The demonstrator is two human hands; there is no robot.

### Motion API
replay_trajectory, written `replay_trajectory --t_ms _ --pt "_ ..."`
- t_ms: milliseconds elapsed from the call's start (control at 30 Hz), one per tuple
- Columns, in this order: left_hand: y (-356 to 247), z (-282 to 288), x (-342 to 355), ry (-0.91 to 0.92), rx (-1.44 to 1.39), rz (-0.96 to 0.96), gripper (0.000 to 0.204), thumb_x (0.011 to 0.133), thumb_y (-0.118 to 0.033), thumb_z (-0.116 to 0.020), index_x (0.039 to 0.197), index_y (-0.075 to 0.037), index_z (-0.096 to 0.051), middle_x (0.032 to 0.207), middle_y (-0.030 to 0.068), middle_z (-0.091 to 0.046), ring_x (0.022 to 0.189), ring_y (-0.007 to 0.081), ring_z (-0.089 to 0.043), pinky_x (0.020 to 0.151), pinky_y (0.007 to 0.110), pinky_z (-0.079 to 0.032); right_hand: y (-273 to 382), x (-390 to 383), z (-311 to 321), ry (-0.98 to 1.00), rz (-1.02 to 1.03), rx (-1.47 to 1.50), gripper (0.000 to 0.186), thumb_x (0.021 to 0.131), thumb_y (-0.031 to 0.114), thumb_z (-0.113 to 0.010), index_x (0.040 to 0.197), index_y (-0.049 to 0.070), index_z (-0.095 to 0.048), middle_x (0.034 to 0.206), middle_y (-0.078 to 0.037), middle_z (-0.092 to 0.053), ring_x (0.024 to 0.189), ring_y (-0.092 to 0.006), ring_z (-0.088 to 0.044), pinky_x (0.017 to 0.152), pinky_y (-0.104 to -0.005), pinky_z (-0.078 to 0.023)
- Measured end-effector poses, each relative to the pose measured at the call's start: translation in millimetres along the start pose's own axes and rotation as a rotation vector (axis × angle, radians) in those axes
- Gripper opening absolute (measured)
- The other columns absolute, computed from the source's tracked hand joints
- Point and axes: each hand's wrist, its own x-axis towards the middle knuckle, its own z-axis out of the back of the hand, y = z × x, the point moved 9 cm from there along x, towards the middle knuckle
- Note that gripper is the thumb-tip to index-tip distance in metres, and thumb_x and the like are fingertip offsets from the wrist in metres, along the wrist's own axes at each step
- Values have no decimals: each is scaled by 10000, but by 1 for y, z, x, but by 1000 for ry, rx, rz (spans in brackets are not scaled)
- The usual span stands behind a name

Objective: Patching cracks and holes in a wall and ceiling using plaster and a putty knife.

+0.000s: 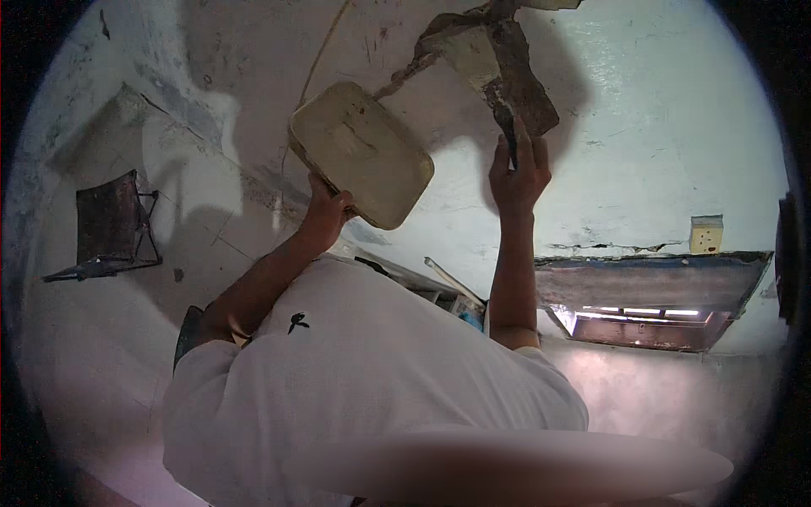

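My left hand (pixel 328 211) is closed on the lower edge of a tan, rounded rectangular tray (pixel 372 160), thumb on its face; it may be a lid. The tray is tilted in front of the wall. Higher and to the right, my raised right hand (pixel 519 176) is at a broken-out patch (pixel 470 57) where the wall's surface is gone and rough, dark material shows. Its fingers are closed around a dark, narrow, pointed thing (pixel 512 140), whose kind I cannot make out. Above the fingertips is a dark brown slab-like area (pixel 528 91); whether it belongs to that thing is unclear.
A dark folding chair (pixel 110 221) stands on the floor at left. At right, a wall socket (pixel 706 235) sits above a framed opening (pixel 650 300) with a cloth across its top. A pale stick (pixel 454 280) and some clutter show just past my shirt. A thin cord hangs behind the tray.
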Motion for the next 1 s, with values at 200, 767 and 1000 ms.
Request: replay_trajectory --t_ms 200,767,1000 --pt "-1 -7 4 128 -2 16 654 806 10 -529 1304 -175 -147 1298 121 -351 1165 266 -461 909 455 -480 -38 26 24 3 -109 292 223 899 89 -636 1094 -10 -676 765 -81 -621 702 -119 -579 588 -255 -457" --pt "11 6 11 125 29 -43 704 766 -12 -532 1329 -152 -134 1239 123 -376 1126 266 -484 885 442 -500 -116 97 34 78 -686 1101 297 989 238 -544 728 97 -538 609 33 -425 481 -57 -324 424 -228 -243" --pt "5 2 5 80 41 -18 683 757 -26 -527 1324 -144 -165 1264 135 -356 1173 285 -456 938 457 -484 -127 99 43 -12 -635 754 222 966 235 -598 915 29 -663 613 47 -475 477 -32 -355 421 -215 -278"
